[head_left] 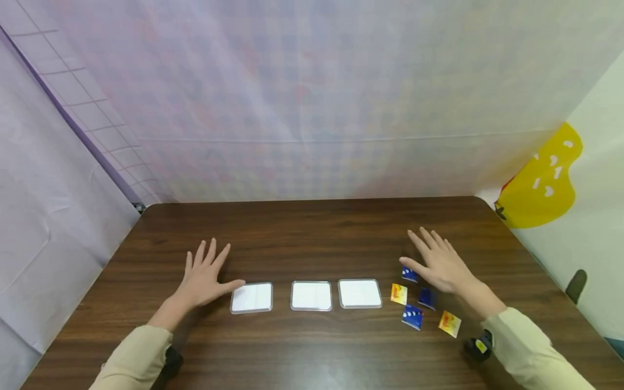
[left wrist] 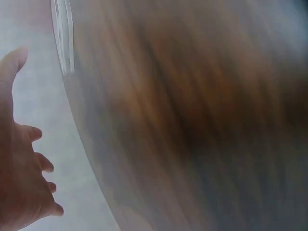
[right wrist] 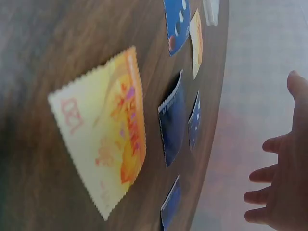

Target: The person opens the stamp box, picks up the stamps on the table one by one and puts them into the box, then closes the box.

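My left hand (head_left: 202,279) hovers over the table with its fingers spread, holding nothing. In the head view its thumb tip overlaps the edge of the left white rectangular case (head_left: 252,298); whether they touch, I cannot tell. A middle case (head_left: 311,296) and a right case (head_left: 360,294), also white with clear rims, lie in a row with it. To their right are several stamps with toothed edges, among them a yellow stamp (right wrist: 103,132) and a dark blue stamp (right wrist: 172,122). Above these my right hand (head_left: 443,265) stretches out its fingers, its grasp empty, partly covering one blue stamp (head_left: 408,274).
A dark brown wooden table (head_left: 312,233) carries everything. A pale checked curtain (head_left: 312,97) hangs behind its far edge, and a white sheet (head_left: 44,227) hangs at the left. On the right wall is a yellow shape (head_left: 543,184). Dark wrist devices show under both sleeves.
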`<control>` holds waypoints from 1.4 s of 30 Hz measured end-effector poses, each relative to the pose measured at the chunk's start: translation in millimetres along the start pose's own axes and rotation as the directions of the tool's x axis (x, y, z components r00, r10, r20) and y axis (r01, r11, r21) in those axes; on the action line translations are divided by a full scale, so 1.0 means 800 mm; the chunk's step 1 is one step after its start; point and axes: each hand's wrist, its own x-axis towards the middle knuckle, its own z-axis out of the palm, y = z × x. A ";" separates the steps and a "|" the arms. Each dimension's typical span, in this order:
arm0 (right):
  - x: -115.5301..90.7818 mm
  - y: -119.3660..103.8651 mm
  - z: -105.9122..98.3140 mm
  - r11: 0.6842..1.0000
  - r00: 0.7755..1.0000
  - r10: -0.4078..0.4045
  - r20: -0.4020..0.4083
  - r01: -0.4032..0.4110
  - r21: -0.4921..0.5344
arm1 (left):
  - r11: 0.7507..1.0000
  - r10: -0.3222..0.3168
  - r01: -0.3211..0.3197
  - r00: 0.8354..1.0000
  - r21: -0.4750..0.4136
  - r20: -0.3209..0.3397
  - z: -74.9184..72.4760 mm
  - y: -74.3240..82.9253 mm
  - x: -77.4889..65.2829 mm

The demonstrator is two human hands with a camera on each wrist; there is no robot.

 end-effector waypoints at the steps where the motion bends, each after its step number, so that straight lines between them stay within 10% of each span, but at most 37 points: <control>1: -0.001 -0.002 0.000 1.000 1.000 -0.004 -0.002 0.004 0.002 | 1.000 0.008 -0.008 1.000 -0.007 0.002 0.001 0.004 0.000; 18: -0.011 -0.014 0.007 0.954 0.978 -0.202 -0.046 0.207 0.217 | 0.970 0.219 -0.221 0.975 -0.096 -0.029 0.018 0.099 0.009; 32: -0.016 -0.032 0.022 0.871 0.953 -0.277 -0.123 0.303 0.387 | 0.900 0.301 -0.265 0.952 -0.345 0.052 0.040 0.172 0.014; 42: -0.014 -0.047 0.037 0.795 0.941 -0.321 -0.108 0.330 0.510 | 0.886 0.240 -0.179 0.966 -0.428 0.093 0.054 0.195 0.022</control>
